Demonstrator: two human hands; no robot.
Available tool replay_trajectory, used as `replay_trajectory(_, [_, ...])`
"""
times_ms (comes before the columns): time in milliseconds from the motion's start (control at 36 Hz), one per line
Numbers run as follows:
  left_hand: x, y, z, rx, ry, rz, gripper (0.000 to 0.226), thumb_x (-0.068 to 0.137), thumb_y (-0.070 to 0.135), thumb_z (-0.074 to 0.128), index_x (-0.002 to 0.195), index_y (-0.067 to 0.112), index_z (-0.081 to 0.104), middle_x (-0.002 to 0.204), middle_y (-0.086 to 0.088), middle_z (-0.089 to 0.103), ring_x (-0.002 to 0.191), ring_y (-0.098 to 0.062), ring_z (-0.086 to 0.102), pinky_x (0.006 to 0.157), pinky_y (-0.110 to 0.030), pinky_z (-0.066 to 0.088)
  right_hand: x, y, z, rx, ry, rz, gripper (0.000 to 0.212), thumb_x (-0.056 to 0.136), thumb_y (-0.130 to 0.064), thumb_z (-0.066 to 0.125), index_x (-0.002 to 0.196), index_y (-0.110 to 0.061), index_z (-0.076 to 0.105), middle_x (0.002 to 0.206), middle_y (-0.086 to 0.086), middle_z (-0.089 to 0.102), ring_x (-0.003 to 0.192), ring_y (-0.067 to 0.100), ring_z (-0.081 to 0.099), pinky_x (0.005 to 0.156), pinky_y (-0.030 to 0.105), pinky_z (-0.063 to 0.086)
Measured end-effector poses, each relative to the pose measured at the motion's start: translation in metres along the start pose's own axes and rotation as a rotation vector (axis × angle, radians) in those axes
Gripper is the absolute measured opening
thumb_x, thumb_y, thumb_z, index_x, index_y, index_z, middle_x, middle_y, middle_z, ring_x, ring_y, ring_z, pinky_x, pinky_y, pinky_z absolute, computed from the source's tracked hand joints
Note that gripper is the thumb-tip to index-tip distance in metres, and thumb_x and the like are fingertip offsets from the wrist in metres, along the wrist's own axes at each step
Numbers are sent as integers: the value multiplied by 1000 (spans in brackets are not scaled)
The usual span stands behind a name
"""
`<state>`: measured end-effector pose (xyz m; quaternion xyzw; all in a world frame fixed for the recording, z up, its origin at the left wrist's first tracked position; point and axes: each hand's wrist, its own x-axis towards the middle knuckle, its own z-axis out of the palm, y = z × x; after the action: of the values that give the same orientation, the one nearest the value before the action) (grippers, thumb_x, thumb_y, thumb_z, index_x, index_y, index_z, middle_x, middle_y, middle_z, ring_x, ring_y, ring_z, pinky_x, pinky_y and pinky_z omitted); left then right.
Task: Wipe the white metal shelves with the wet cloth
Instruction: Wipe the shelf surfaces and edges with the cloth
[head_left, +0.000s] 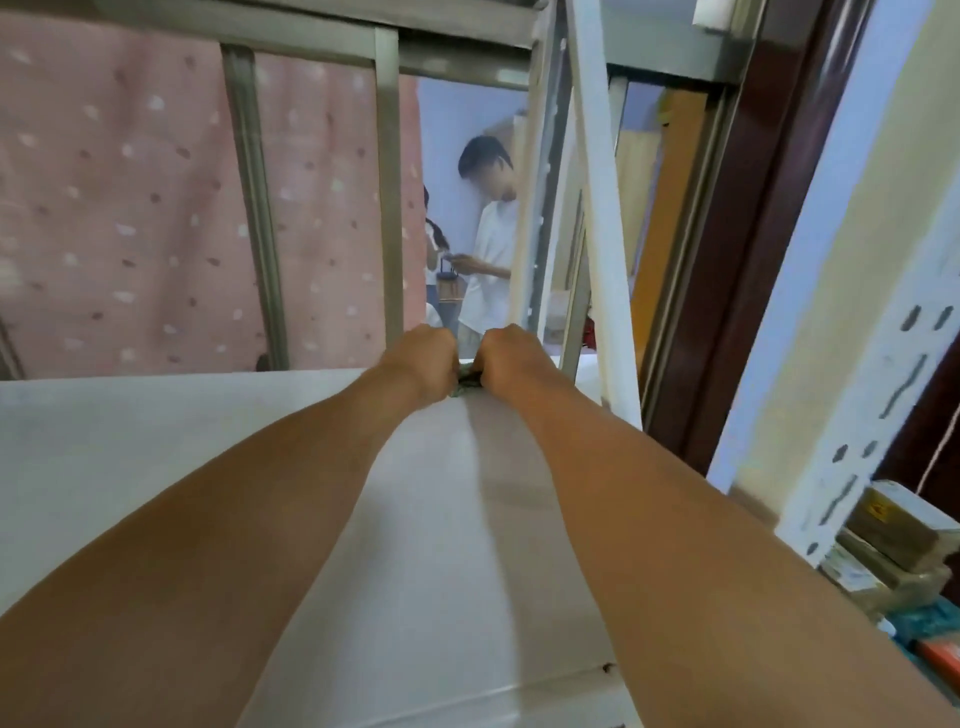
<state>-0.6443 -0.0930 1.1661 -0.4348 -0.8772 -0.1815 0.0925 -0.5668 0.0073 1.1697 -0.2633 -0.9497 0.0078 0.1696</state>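
Both fists, left hand and right hand, on the cloth — far shelf edge, upright post beside.

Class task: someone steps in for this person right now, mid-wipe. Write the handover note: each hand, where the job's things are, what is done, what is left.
Left hand: closed, pressing down at the far edge of the shelf.
Right hand: closed, right beside the left.
Cloth: greenish, bunched between both hands, mostly hidden.
Done: a darker streak runs from the hands toward the near edge, probably a damp wiped lane.
Left: the shelf's left part looks dry; the shelf above looks untouched, though I cannot tell for sure.
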Motion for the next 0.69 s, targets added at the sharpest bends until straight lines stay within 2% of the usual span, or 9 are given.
replay_trajectory(83, [13,-6,3,12,18,-1,11,81,10,66,86,5,75,85,-14,65,74,-31,61,73,-39,57,16,2,8,-7,21,-3,16,90,-9,62,101,-7,74,82,7,54,73,27,57,64,30,43])
replay_trajectory(194, [23,-9,4,29,6,-18,10,84,10,64,86,6,74,76,-10,58,71,-29,57,67,-35,51,28,4,11,-27,27,-15,15,92,-10,61,100,-8,74,75,5,50,61,20,48,64,29,41])
replay_trajectory(278, [26,-12,4,21,3,-36,9,85,12,66,83,7,73,70,-7,55,69,-29,57,63,-33,47,33,2,13,-31,28,-34,15,91,-10,61,100,-8,73,78,6,51,68,22,51,63,30,41])
replay_trajectory(361, [24,-15,3,6,8,-33,10,85,13,67,83,6,73,76,-10,60,70,-30,57,65,-34,49,36,0,17,-5,35,-54,16,89,-14,64,99,-12,76,75,4,52,63,18,50,60,28,40])
replay_trajectory(444, [20,-23,-2,0,24,-38,11,83,11,69,90,5,74,87,-15,66,73,-29,57,71,-37,53,38,-1,19,62,23,-83,19,88,-18,63,98,-18,79,85,3,63,59,11,44,53,23,34])
replay_trajectory(528, [13,-39,-9,-2,18,-68,15,81,13,70,94,6,75,88,-13,67,73,-26,58,69,-33,49,35,-13,17,108,-12,-121,22,88,-26,67,106,-19,77,95,3,69,71,16,53,66,25,40])
replay_trajectory(611, [2,-59,-17,-38,-22,-112,21,78,23,74,92,8,79,88,-9,74,75,-24,65,77,-38,57,24,-23,12,92,-59,-185,27,87,-24,66,110,-24,78,104,2,73,92,23,60,74,25,43])
replay_trajectory(694, [-11,-69,-22,-75,-45,-135,25,76,27,76,94,11,80,91,-8,76,81,-24,68,84,-41,58,8,-30,0,52,-96,-239,27,89,-24,62,112,-25,78,108,0,74,102,24,62,85,28,49])
